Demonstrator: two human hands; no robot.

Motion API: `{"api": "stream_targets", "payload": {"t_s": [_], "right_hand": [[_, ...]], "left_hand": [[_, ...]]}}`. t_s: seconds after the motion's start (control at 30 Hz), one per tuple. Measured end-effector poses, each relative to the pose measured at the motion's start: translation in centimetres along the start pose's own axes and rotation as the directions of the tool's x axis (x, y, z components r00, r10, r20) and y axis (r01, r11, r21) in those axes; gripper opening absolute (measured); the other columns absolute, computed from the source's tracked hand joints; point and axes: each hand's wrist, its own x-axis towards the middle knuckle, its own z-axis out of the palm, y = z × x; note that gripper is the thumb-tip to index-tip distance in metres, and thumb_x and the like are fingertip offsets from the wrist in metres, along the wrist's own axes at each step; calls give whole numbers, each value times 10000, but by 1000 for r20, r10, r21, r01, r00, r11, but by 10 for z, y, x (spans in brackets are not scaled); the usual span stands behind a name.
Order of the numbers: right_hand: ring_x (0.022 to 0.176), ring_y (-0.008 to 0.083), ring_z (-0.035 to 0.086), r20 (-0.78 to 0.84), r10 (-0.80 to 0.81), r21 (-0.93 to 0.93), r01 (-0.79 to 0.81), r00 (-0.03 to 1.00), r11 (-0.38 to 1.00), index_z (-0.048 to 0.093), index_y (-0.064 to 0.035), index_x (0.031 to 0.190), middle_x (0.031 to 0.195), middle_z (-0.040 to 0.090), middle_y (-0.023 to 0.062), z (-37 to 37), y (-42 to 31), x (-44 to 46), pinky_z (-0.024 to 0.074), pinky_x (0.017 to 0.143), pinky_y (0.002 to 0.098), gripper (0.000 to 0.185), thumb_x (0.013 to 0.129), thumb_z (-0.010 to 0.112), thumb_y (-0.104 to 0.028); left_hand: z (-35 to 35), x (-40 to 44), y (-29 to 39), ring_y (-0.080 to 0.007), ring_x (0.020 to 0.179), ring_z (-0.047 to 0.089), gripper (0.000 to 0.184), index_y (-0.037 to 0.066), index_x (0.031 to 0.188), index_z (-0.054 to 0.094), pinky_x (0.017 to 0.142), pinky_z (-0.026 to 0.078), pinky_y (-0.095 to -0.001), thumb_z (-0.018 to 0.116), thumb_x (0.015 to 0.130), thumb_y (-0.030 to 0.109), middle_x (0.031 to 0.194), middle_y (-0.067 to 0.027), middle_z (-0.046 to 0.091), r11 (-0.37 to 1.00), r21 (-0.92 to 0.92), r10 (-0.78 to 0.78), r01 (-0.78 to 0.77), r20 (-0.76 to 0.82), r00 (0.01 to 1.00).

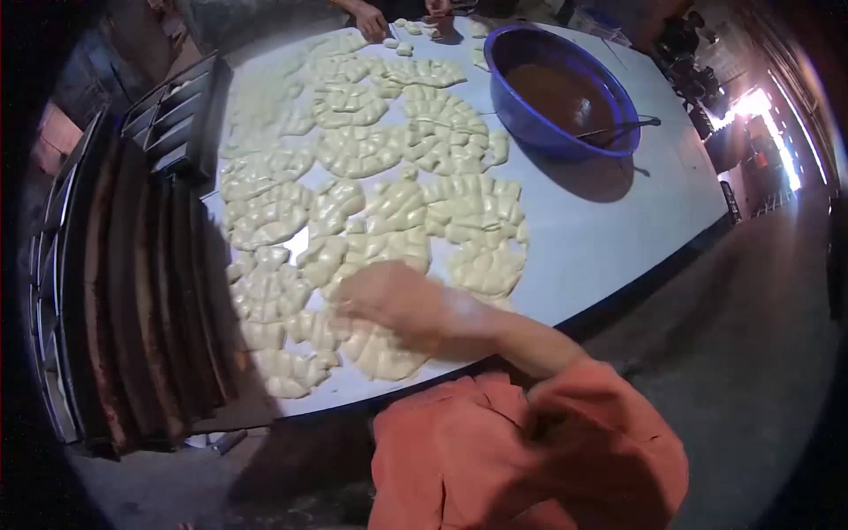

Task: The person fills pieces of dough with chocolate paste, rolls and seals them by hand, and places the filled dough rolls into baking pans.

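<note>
Many pale, glossy dough pieces lie pressed close together in patches over the left and middle of a white table. My right hand reaches in from the lower right, over the dough near the table's front edge. It is smeared by motion, so its fingers and anything in them cannot be made out. My left hand does not show.
A purple basin of brown liquid, with a utensil across its rim, stands at the back right. Dark stacked trays line the left side. Another person's hands are at the far edge, near small dough pieces.
</note>
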Motion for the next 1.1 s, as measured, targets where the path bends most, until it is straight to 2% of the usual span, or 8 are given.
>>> {"api": "stream_targets", "payload": {"t_s": [0.1, 0.17, 0.23, 0.37, 0.53, 0.7, 0.9, 1.1], "right_hand": [[822, 273, 672, -136, 845, 110, -840, 518, 532, 692, -62, 1008, 890, 680, 123, -76, 78, -103, 522, 746, 387, 263, 874, 686, -288], [848, 262, 673, -417, 829, -67, -922, 374, 382, 700, -68, 1039, 948, 685, 129, -105, 108, -164, 518, 746, 398, 314, 860, 707, -325], [890, 280, 662, -421, 840, -86, -937, 343, 339, 701, -75, 1052, 972, 674, 126, -114, 125, -197, 514, 781, 409, 356, 848, 717, -366], [910, 297, 619, -410, 748, -139, -846, 522, 514, 712, -65, 1074, 943, 645, 118, -122, 138, -206, 494, 807, 408, 398, 808, 759, -358], [864, 309, 636, -387, 704, -148, -794, 596, 590, 702, -55, 1075, 907, 662, 131, -121, 148, -208, 508, 764, 408, 360, 805, 736, -291], [793, 279, 692, -331, 882, 106, -916, 334, 387, 680, -94, 1127, 955, 706, 132, -128, 133, -214, 549, 709, 353, 295, 852, 661, -200], [845, 347, 652, -463, 598, -124, -715, 655, 688, 635, -85, 1137, 916, 657, 150, -116, 141, -215, 522, 763, 443, 278, 872, 618, -168], [773, 302, 666, -308, 794, 127, -804, 524, 580, 641, -35, 938, 895, 650, 146, -141, 151, -229, 522, 696, 401, 155, 809, 673, -115]], "left_hand": [[27, -24, 37, -387, 911, 699, 382, 61, 1000, 771, 732, 582, -564, 587, 985, 396, 1110, -255, 683, 940, -335, 118, -64, 145, 982], [64, -54, 128, -400, 1115, 610, 491, -100, 1056, 638, 900, 549, -494, 398, 1056, 328, 1217, -300, 594, 917, -210, -241, 338, 383, 892], [94, -75, 205, -321, 1099, 630, 134, -79, 1012, 657, 917, 535, -400, 582, 954, 16, 1209, -235, 632, 713, -426, -266, 557, 571, 777], [152, -114, 328, -280, 1031, 680, 117, -15, 986, 705, 867, 527, -356, 695, 870, -4, 1080, -176, 706, 667, -311, 35, 677, 921, 389], [189, -150, 433, -329, 967, 689, 222, 73, 1080, 691, 829, 543, -389, 686, 889, 185, 1161, -145, 686, 630, -507, 487, 588, 848, 210], [233, -181, 487, -349, 902, 670, 302, 118, 1127, 655, 763, 530, -439, 629, 829, 72, 1149, -108, 673, 522, -751, 718, 405, 643, 268], [257, -193, 504, -354, 937, 663, 365, 97, 1105, 687, 812, 520, -440, 570, 784, -34, 1117, -115, 673, 595, -735, 740, 325, 659, 133], [268, -200, 499, -271, 886, 664, 178, 128, 1009, 698, 776, 476, -423, 622, 850, 103, 967, -45, 676, 566, -757, 770, 326, 627, 121]]}}
